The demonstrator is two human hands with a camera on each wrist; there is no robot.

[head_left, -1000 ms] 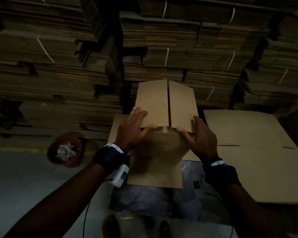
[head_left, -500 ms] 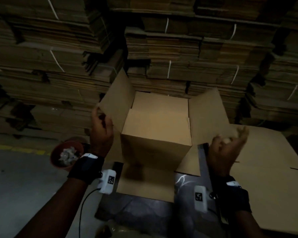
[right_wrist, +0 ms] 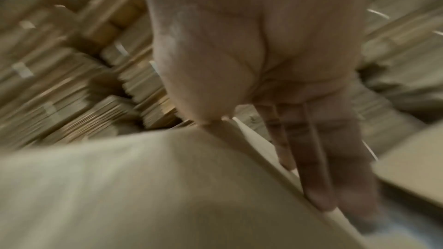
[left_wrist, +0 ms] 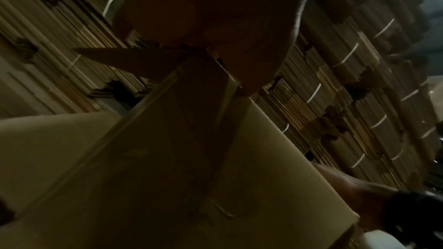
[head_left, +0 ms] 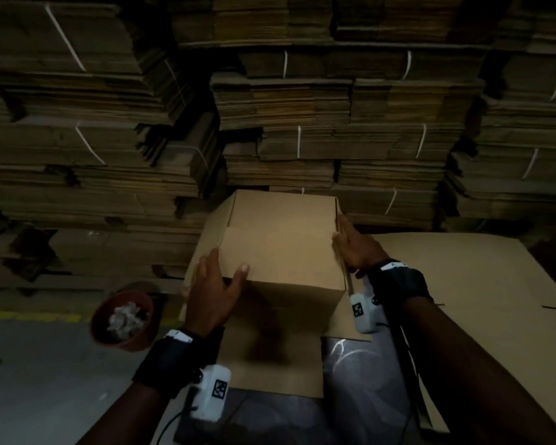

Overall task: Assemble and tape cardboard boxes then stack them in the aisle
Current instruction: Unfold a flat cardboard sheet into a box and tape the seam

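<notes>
Left hand (head_left: 211, 295), right hand (head_left: 355, 248) flanking cardboard box (head_left: 283, 252)

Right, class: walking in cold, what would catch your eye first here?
The pale cardboard box at the centre, with the left hand on its near left corner and the right hand flat against its right side. Behind it rises a wall of strapped flat cardboard bundles; a red pot sits lower left.

Bundled cardboard stacks (head_left: 302, 123) wall off my box (head_left: 280, 252) behind; a red pot (head_left: 122, 319) crowds my left, open floor (head_left: 29, 380) beyond
</notes>
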